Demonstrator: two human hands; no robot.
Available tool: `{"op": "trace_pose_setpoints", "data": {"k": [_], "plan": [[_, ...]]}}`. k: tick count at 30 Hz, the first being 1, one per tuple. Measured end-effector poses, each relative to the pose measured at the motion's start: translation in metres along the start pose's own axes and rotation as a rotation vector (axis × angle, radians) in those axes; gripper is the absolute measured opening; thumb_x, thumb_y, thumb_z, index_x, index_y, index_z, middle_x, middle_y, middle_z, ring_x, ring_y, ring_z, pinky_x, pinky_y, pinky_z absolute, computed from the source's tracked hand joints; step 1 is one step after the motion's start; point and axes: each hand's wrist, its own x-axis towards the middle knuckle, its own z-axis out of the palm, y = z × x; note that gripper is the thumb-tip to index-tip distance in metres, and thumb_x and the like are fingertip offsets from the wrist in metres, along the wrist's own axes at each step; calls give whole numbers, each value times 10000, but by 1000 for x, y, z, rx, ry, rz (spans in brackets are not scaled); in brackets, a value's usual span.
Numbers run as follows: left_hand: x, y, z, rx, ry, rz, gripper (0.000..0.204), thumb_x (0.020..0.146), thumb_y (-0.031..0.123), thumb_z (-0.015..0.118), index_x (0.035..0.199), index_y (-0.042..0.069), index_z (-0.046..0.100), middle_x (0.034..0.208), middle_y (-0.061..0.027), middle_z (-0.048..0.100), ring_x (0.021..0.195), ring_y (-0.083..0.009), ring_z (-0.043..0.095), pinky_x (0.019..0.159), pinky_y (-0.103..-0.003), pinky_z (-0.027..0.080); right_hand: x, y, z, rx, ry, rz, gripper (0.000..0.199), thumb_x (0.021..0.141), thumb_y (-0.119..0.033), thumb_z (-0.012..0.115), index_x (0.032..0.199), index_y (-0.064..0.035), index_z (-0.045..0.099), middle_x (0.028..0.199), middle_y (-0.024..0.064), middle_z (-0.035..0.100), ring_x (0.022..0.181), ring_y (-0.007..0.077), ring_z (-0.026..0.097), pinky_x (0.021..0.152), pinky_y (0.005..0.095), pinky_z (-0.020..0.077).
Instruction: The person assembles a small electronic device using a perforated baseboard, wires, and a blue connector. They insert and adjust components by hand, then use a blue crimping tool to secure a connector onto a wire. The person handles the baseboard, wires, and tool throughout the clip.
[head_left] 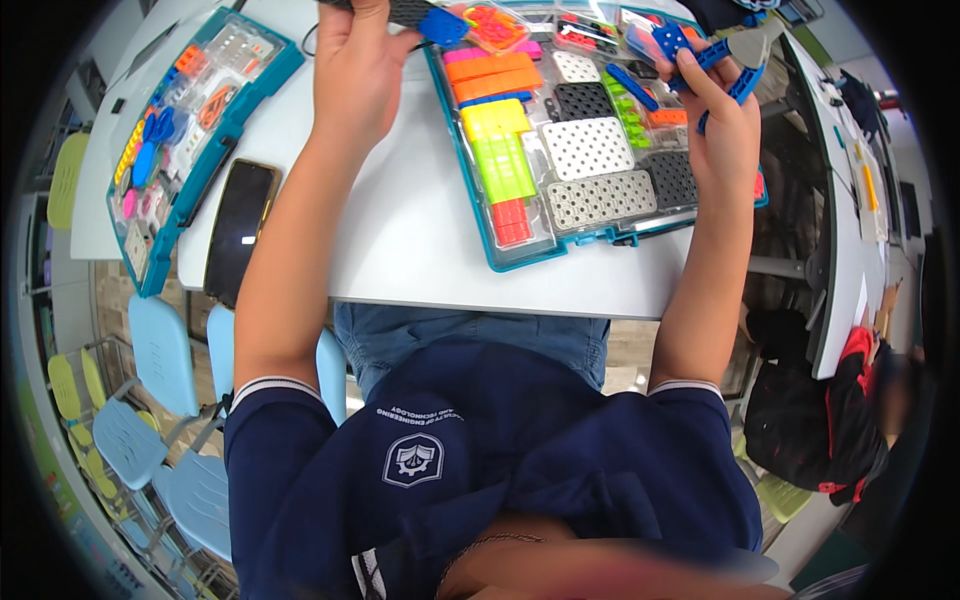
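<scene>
Near the top edge, my left hand [352, 75] grips a dark grey perforated building plate [405, 12]; a blue piece [443, 27] shows at its right end. The picture's edge cuts off part of this hand and plate. Over the right side of the parts case [508, 258], my right hand [722, 125] is closed around a blue building-piece assembly [742, 84] with a grey part at its end. Below both hands, the case holds yellow strips [495, 120], lime green strips [508, 168], a white perforated plate [588, 148] and a grey perforated plate [602, 200].
A second teal-edged case [235, 110] with small colourful parts lies at the left. Beside my left forearm is a dark phone [242, 230] on the white table [420, 250]. Light blue chairs [162, 355] stand at the left; a person in black and red [815, 420] is at the right.
</scene>
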Motion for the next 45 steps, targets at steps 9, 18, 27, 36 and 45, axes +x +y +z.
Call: {"op": "trace_pose_setpoints", "data": {"k": [9, 18, 27, 36, 45], "plan": [[-13, 4, 13, 165, -153, -239, 346, 996, 297, 678, 1185, 8, 666, 954, -23, 687, 821, -61, 636, 749, -227, 498, -17, 0, 30, -59, -65, 80, 287, 907, -4, 724, 1164, 50, 608, 1034, 93, 670, 912, 171, 673, 836, 300, 525], [-32, 8, 36, 511, -201, 25, 331, 819, 261, 861, 1056, 50, 765, 949, -63, 734, 862, -126, 670, 766, -271, 519, -53, -2, 68, -311, -191, -72, 271, 853, 0, 792, 1071, -16, 633, 914, 8, 618, 832, 65, 567, 756, 212, 453], [-38, 24, 56, 379, -99, -296, 361, 808, 305, 868, 952, -4, 751, 791, -33, 711, 679, -71, 605, 613, -238, 467, -65, 5, 78, -656, -104, -489, 184, 849, -7, 798, 940, -33, 640, 849, 15, 629, 779, 98, 577, 751, 252, 458], [20, 52, -9, 274, 93, -319, 284, 788, 301, 851, 937, 67, 785, 844, 1, 761, 525, 0, 367, 448, -194, 275, -63, 1, 76, -660, -99, -579, 165, 861, -13, 787, 913, -15, 630, 853, 45, 648, 775, 143, 592, 767, 286, 477], [90, 152, -335, 1026, 711, -297, 308, 786, 344, 817, 850, 49, 757, 807, -42, 719, 567, -115, 436, 563, -295, 380, -60, -1, 71, -769, -144, -535, 152, 893, -41, 762, 929, -13, 617, 852, 58, 640, 777, 142, 582, 747, 275, 470]]}}
